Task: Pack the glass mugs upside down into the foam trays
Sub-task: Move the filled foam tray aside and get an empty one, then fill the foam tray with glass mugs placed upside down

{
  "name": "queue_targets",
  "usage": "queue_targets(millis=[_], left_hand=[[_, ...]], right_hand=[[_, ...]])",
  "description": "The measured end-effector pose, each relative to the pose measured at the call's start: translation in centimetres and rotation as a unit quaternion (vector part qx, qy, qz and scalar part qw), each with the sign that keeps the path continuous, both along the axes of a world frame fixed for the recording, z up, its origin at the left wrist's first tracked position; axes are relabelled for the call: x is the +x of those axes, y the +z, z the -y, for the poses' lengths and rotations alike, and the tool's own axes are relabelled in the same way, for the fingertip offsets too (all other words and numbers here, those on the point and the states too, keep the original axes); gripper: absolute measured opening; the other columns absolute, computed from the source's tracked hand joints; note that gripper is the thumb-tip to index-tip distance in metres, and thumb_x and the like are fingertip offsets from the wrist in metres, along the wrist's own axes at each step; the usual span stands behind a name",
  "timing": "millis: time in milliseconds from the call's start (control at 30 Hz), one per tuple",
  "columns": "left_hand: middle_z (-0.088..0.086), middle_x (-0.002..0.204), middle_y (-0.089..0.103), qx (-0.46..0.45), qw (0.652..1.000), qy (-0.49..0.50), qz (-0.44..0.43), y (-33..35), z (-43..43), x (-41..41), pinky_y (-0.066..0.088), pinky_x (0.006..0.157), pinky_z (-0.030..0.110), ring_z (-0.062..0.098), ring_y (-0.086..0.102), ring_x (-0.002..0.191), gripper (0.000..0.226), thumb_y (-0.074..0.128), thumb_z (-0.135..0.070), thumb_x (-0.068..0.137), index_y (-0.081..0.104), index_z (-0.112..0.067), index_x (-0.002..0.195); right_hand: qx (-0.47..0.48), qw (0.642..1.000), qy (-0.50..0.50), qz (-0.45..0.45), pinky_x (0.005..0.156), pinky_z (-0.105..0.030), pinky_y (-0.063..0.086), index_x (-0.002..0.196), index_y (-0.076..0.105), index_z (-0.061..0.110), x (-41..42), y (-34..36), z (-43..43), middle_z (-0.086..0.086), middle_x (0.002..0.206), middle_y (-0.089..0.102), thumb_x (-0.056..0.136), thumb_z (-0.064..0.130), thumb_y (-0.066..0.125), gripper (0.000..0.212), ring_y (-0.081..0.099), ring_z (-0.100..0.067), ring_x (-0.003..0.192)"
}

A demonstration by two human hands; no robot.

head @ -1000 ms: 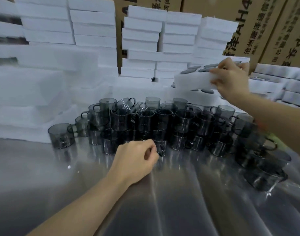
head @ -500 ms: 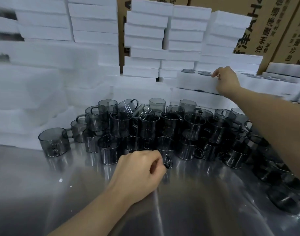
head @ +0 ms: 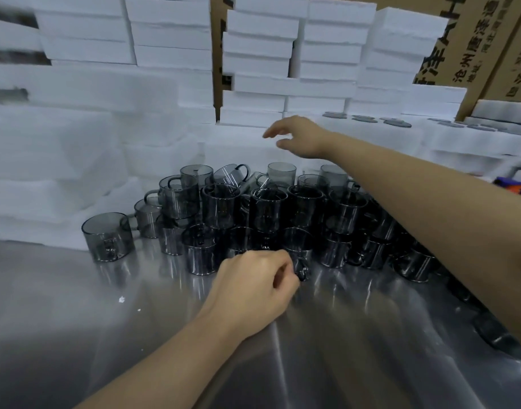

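Smoke-grey glass mugs are piled rim-up, some stacked, on the steel counter, spread from 9 to 3 o'clock. Left hand is at 6 o'clock of the pile, fingers curled, pinching the handle of the front mug. Right hand is at 12 o'clock, fingers spread loose, holding nothing, over a white foam block. Filled foam tray at 1 o'clock, mug bases up. Foam stacks behind, cardboard cartons at 2 o'clock.

Packing warehouse: foam trays stacked w/ cardboard cartons, bulk glass mugs on steel table.
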State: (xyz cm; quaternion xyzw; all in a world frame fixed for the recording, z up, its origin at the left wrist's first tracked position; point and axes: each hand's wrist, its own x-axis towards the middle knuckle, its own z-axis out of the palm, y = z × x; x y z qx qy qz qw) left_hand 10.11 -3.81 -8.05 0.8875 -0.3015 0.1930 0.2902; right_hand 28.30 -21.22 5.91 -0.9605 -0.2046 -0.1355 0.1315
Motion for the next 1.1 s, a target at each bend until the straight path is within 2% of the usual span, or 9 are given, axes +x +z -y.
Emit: queue_targets(millis=[167, 300, 533, 733, 867, 900, 967, 1033, 1100], left_hand=[[-0.014, 0.071, 0.057, -0.012, 1.000, -0.014, -0.010, 0.0, 0.1, 0.0, 0.050, 0.061, 0.032, 0.008, 0.053, 0.062, 0.024, 0.038, -0.035, 0.085, 0.061, -0.026, 0.082], [-0.014, 0.088, 0.063, -0.022, 0.999, -0.025, -0.008, 0.0, 0.1, 0.0, 0.051, 0.063, 0.032, 0.008, 0.056, 0.065, 0.028, 0.039, -0.029, 0.087, 0.066, -0.026, 0.096], [-0.013, 0.095, 0.063, -0.015, 1.000, -0.024, 0.001, 0.1, 0.1, 0.0, 0.045, 0.064, 0.027, 0.011, 0.056, 0.069, 0.021, 0.047, -0.021, 0.090, 0.067, -0.022, 0.097], [-0.007, 0.094, 0.058, -0.007, 0.999, -0.002, 0.045, 0.7, 0.2, -1.1, 0.050, 0.062, 0.038, 0.013, 0.053, 0.062, 0.017, 0.049, -0.015, 0.091, 0.066, -0.013, 0.092], [-0.002, 0.087, 0.063, -0.132, 0.989, 0.065, 0.026, 1.5, -0.4, -3.0, 0.050, 0.071, 0.037, 0.020, 0.061, 0.074, 0.025, 0.042, -0.009, 0.093, 0.066, -0.014, 0.088], [0.005, 0.090, 0.066, -0.189, 0.977, 0.096, -0.017, 1.8, -0.9, -3.9, 0.050, 0.075, 0.035, 0.026, 0.064, 0.081, 0.037, 0.031, -0.008, 0.096, 0.068, -0.011, 0.092], [0.026, 0.118, 0.059, -0.259, 0.948, 0.165, -0.088, 1.4, -2.4, -4.0, 0.039, 0.092, 0.040, 0.036, 0.056, 0.111, 0.054, 0.010, -0.008, 0.099, 0.059, 0.003, 0.117], [0.030, 0.132, 0.046, -0.283, 0.924, 0.210, -0.147, 0.4, -4.3, -3.0, 0.027, 0.099, 0.045, 0.042, 0.041, 0.125, 0.040, 0.022, -0.004, 0.100, 0.050, 0.008, 0.125], [0.027, 0.121, 0.053, -0.338, 0.905, 0.232, -0.115, 0.5, -5.9, -3.1, 0.035, 0.091, 0.042, 0.038, 0.048, 0.114, 0.021, 0.038, 0.003, 0.094, 0.057, 0.007, 0.102]], right_hand=[[-0.105, 0.991, -0.071, -0.052, 0.104, -0.028, 0.031, 0.142, 0.043, 0.013, 2.5, -1.1, -2.5, -0.012, 0.145, 0.043, 0.095, -0.003, 0.042, 0.050, 0.040, -0.027, 0.133], [-0.141, 0.984, -0.111, -0.013, 0.103, -0.038, 0.040, 0.135, 0.052, 0.011, 2.7, -1.5, -3.2, -0.014, 0.144, 0.040, 0.090, -0.011, 0.042, 0.051, 0.045, -0.032, 0.128], [-0.088, 0.978, -0.109, 0.153, 0.096, -0.046, 0.043, 0.130, 0.053, 0.014, -2.7, 2.8, -4.6, -0.007, 0.140, 0.040, 0.090, -0.003, 0.044, 0.045, 0.041, -0.034, 0.123], [0.025, 0.964, -0.020, 0.263, 0.090, -0.042, 0.044, 0.130, 0.054, 0.016, -18.0, 4.9, -4.9, 0.000, 0.126, 0.058, 0.088, 0.011, 0.044, 0.044, 0.045, -0.021, 0.117], [0.061, 0.951, 0.042, 0.301, 0.075, -0.041, 0.045, 0.113, 0.062, 0.011, -29.5, 1.1, -4.7, -0.003, 0.105, 0.063, 0.080, 0.016, 0.046, 0.037, 0.050, -0.025, 0.097], [0.042, 0.950, 0.056, 0.304, 0.070, -0.040, 0.043, 0.105, 0.064, 0.008, -31.8, 0.0, -4.4, -0.005, 0.098, 0.064, 0.077, 0.016, 0.045, 0.035, 0.050, -0.028, 0.089], [-0.008, 0.950, 0.073, 0.303, 0.063, -0.038, 0.041, 0.091, 0.066, 0.005, -35.4, -2.0, -3.2, -0.006, 0.086, 0.065, 0.073, 0.016, 0.043, 0.032, 0.050, -0.029, 0.076], [-0.012, 0.963, 0.064, 0.261, 0.061, -0.035, 0.042, 0.087, 0.067, 0.006, -37.6, -4.2, -1.8, -0.003, 0.081, 0.065, 0.071, 0.016, 0.042, 0.032, 0.052, -0.028, 0.071], [0.006, 0.980, 0.046, 0.193, 0.061, -0.034, 0.046, 0.090, 0.068, 0.007, -38.9, -6.4, -0.9, 0.000, 0.083, 0.065, 0.071, 0.017, 0.042, 0.033, 0.054, -0.026, 0.074]])
